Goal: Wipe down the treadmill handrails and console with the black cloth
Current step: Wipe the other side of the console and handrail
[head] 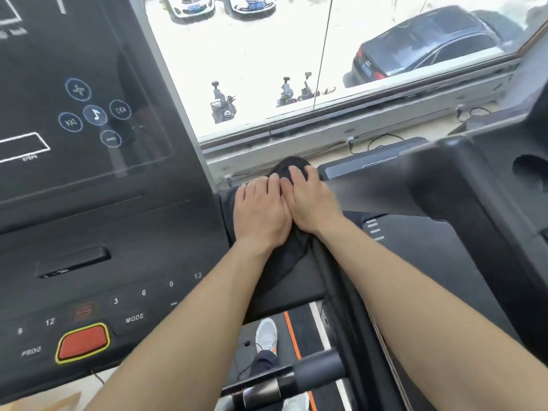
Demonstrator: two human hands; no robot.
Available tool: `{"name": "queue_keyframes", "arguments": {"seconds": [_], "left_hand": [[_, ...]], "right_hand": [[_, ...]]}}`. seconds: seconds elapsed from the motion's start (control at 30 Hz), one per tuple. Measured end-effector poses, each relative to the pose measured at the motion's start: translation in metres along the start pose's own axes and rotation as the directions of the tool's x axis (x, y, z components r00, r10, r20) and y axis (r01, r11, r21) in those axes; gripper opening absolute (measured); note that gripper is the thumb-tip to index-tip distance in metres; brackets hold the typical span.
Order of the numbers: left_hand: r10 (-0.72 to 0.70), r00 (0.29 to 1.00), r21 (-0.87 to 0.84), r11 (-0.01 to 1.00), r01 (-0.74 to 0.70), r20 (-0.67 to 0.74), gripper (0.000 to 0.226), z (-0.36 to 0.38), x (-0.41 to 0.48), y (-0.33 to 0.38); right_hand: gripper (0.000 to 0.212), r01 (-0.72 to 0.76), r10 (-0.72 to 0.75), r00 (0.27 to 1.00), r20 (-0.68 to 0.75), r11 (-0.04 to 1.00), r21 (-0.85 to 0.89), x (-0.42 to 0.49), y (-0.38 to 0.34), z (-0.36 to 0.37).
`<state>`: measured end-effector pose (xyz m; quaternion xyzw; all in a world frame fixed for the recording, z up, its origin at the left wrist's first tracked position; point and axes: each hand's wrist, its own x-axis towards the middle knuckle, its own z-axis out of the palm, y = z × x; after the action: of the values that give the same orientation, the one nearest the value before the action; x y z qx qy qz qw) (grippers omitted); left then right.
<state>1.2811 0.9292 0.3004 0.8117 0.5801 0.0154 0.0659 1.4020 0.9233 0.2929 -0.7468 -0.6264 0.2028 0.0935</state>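
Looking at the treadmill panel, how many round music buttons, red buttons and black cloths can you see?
Round music buttons: 5, clustered around the note button on the console
Red buttons: 1, the big red button
Black cloths: 1, the black cloth under the left hand and right hand
Total: 7

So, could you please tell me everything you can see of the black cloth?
The black cloth looks like soft, matte fabric, rumpled rather than folded. It is draped over the handrail just right of the console. One bunched end pokes out beyond the fingertips near the window; a loose corner hangs down toward the belt. The left hand and right hand press flat on it, side by side and touching, covering its middle. No pattern or label shows.
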Motion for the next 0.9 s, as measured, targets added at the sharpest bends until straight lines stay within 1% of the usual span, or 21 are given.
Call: {"name": "queue_keyframes", "arguments": {"seconds": [0.03,0.07,0.13,0.17,0.2,0.23,0.27,0.3,0.33,0.4,0.43,0.47,0.53,0.57,0.6,0.7,0.8,0.87,0.9], "left_hand": [[-0.036,0.999,-0.003,0.999,0.036,0.031,0.051,-0.007,0.014,-0.002],[-0.075,0.994,-0.027,0.997,0.077,0.082,0.051,-0.012,0.029,-0.003],[-0.167,0.951,-0.088,0.977,0.196,0.261,0.049,-0.023,0.054,-0.002],[-0.193,0.926,-0.108,0.965,0.239,0.324,0.047,-0.027,0.061,-0.002],[-0.199,0.915,-0.111,0.961,0.252,0.351,0.046,-0.03,0.065,-0.001],[-0.184,0.924,-0.088,0.97,0.226,0.335,0.044,-0.03,0.063,-0.001],[-0.146,0.952,-0.042,0.986,0.163,0.268,0.042,-0.028,0.057,-0.001],[-0.082,0.983,0.006,0.997,0.082,0.164,0.04,-0.025,0.047,0.001],[-0.03,0.997,0.033,0.999,0.028,0.07,0.039,-0.022,0.036,0.003],[-0.011,0.997,-0.015,1.0,0.01,-0.076,0.039,-0.011,0.016,0.009],[-0.022,0.994,-0.052,0.999,0.016,-0.111,0.041,-0.003,0.006,0.013],[-0.018,0.993,-0.079,0.997,0.009,-0.119,0.047,0.001,-0.006,0.02],[0.039,0.995,-0.111,0.993,-0.049,-0.09,0.057,0.01,-0.031,0.034],[0.075,0.996,-0.122,0.989,-0.081,-0.058,0.058,0.013,-0.044,0.042],[0.11,0.993,-0.126,0.985,-0.114,-0.039,0.058,0.016,-0.058,0.05],[0.174,0.984,-0.138,0.975,-0.176,-0.026,0.059,0.023,-0.107,0.067],[0.221,0.974,-0.086,0.971,-0.225,-0.053,0.06,0.034,-0.16,0.074],[0.193,0.981,-0.11,0.975,-0.194,-0.025,0.061,0.036,-0.191,0.081],[0.221,0.975,-0.105,0.97,-0.219,0.006,0.06,0.035,-0.204,0.088]], "right_hand": [[0.053,0.025,-0.023,0.999,0.035,0.998,-0.049,0.016,-0.003,-0.005],[0.046,0.03,-0.027,0.998,0.065,0.999,-0.043,0.034,-0.005,-0.009],[0.046,-0.034,0.029,0.977,0.213,0.999,0.021,0.065,-0.01,-0.02],[0.043,-0.058,0.042,0.957,0.285,0.997,0.047,0.076,-0.01,-0.022],[0.039,-0.067,0.042,0.947,0.319,0.995,0.068,0.084,-0.008,-0.023],[0.036,-0.063,0.035,0.948,0.316,0.995,0.079,0.086,-0.005,-0.022],[0.036,-0.053,0.021,0.96,0.28,0.993,0.11,0.081,-0.003,-0.021],[0.04,-0.064,0.023,0.975,0.222,0.981,0.181,0.072,0.001,-0.02],[0.042,-0.056,0.018,0.989,0.149,0.966,0.252,0.061,0.007,-0.017],[0.04,0.018,-0.03,0.999,0.023,0.915,0.402,0.033,0.017,-0.011],[0.039,0.048,-0.047,0.999,-0.015,0.884,0.466,0.015,0.022,-0.007],[0.04,0.046,-0.034,0.999,-0.033,0.847,0.53,-0.004,0.027,-0.005],[0.046,-0.048,0.05,0.999,0.016,0.762,0.646,-0.047,0.035,-0.001],[0.047,-0.117,0.103,0.993,0.061,0.713,0.691,-0.069,0.039,0.003],[0.047,-0.155,0.136,0.987,0.084,0.671,0.725,-0.089,0.042,0.006],[0.044,-0.206,0.159,0.977,0.139,0.576,0.791,-0.143,0.057,0.018],[0.043,-0.195,0.144,0.98,0.139,0.542,0.818,-0.189,0.073,0.031],[0.046,-0.224,0.145,0.974,0.172,0.54,0.811,-0.222,0.08,0.039],[0.047,-0.245,0.15,0.969,0.195,0.543,0.803,-0.238,0.083,0.041]]}}
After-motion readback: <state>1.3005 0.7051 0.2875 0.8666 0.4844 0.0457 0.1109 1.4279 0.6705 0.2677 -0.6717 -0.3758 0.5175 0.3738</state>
